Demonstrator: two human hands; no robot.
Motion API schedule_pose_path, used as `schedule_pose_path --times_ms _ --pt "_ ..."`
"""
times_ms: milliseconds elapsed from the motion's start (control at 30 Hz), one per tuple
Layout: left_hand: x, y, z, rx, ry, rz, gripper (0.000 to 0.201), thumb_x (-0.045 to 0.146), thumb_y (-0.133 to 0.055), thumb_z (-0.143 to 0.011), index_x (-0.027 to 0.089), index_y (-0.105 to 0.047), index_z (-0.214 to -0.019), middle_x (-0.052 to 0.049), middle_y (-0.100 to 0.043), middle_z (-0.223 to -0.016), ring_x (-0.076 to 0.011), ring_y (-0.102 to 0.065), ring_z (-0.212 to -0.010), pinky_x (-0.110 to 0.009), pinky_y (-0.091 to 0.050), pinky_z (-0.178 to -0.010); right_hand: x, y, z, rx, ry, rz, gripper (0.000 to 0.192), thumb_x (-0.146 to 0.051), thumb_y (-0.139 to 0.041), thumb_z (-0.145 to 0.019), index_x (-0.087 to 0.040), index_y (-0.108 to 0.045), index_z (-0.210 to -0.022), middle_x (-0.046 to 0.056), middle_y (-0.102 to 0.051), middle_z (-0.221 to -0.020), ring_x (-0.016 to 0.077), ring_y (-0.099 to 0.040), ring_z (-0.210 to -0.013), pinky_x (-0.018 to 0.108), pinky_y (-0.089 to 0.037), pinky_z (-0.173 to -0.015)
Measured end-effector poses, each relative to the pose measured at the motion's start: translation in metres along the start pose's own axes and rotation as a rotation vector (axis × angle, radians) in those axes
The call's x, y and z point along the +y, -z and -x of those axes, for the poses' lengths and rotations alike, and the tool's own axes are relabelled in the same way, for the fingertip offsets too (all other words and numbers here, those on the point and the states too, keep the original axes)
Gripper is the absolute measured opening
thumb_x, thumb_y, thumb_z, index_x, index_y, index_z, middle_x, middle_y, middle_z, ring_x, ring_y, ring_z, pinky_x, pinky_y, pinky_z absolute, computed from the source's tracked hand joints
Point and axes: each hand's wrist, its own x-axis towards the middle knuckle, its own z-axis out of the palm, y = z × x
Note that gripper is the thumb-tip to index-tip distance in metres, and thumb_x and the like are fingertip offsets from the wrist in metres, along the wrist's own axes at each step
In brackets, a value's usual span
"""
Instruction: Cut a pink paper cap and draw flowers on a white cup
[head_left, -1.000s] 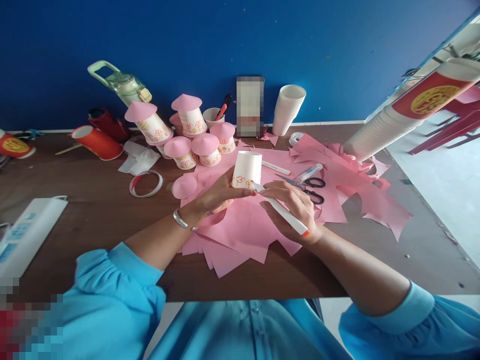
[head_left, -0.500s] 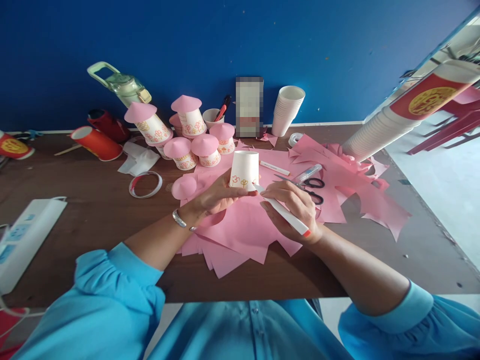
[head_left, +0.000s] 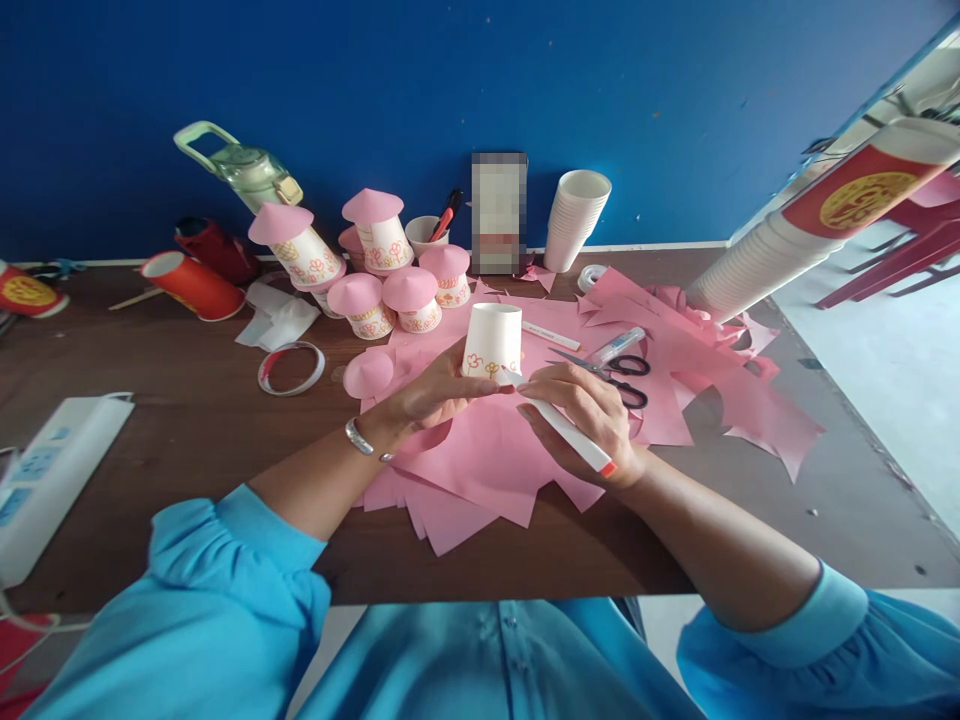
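Left hand [head_left: 435,392] grips a white paper cup [head_left: 493,340] held upside down, wide rim toward the table, fingers wrapped on its left and near side. Cup sits above the pink paper sheets [head_left: 480,450] at table centre, its axis close to upright, tilted slightly away. Right hand [head_left: 592,415] pinches a white marker [head_left: 564,428]; the marker's long axis runs from lower right up to upper left, orange end by the wrist, tip touching the cup's lower rim next to the small flower drawings. So cup lies just left of and beyond the right hand, both hands nearly meeting at the rim. Scissors [head_left: 619,375] and a glue tube [head_left: 616,346] lie just behind the right hand; finished cups with pink cone caps [head_left: 390,285] stand further back, well apart
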Motion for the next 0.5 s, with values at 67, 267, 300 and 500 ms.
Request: schedule_pose_path --times_ms 67,267,300,500 --pt "0.0018 -0.001 0.0002 0.003 0.013 -0.001 0.048 0.046 -0.09 -0.079 0.025 -0.074 -0.12 -0.008 -0.076 -0.112 -0.0306 -0.072 -0.11 -0.048 -0.059 -0.099 0.0003 -0.0001 0.0002 -0.002 -0.002 0.003 0.025 -0.012 -0.064 -0.101 -0.023 -0.065 -0.124 0.005 -0.073 -0.096 0.0182 -0.074 -0.081 0.032 -0.064 -0.072" --pt "0.0039 -0.0025 -0.002 0.036 0.063 0.002 0.06 0.041 -0.091 -0.078 0.028 -0.069 -0.132 -0.009 -0.076 -0.116 -0.0327 -0.072 -0.115 -0.049 -0.058 -0.099 0.0001 -0.0014 0.0022 -0.006 0.006 0.009 0.023 -0.011 -0.065 -0.1 -0.021 -0.065 -0.121 0.006 -0.074 -0.096 0.0187 -0.074 -0.082 0.032 -0.064 -0.073" --pt "0.0032 -0.0025 -0.0027 0.043 0.058 0.014 0.06 0.04 -0.091 -0.077 0.028 -0.069 -0.131 -0.009 -0.076 -0.116 -0.0327 -0.073 -0.115 -0.049 -0.058 -0.1 -0.0002 -0.0015 0.0022 -0.003 0.01 0.006 0.024 -0.011 -0.065 -0.1 -0.021 -0.065 -0.122 0.006 -0.074 -0.096 0.0187 -0.075 -0.082 0.032 -0.064 -0.072" --pt "-0.0028 0.0026 -0.0027 0.068 0.008 0.138 0.049 0.033 -0.084 -0.084 0.025 -0.069 -0.129 -0.006 -0.079 -0.117 -0.0288 -0.076 -0.109 -0.046 -0.059 -0.101 -0.0015 0.0012 0.0003 0.004 0.039 0.019 0.029 -0.01 -0.065 -0.099 -0.02 -0.064 -0.126 0.006 -0.073 -0.095 0.0182 -0.073 -0.079 0.032 -0.063 -0.071"
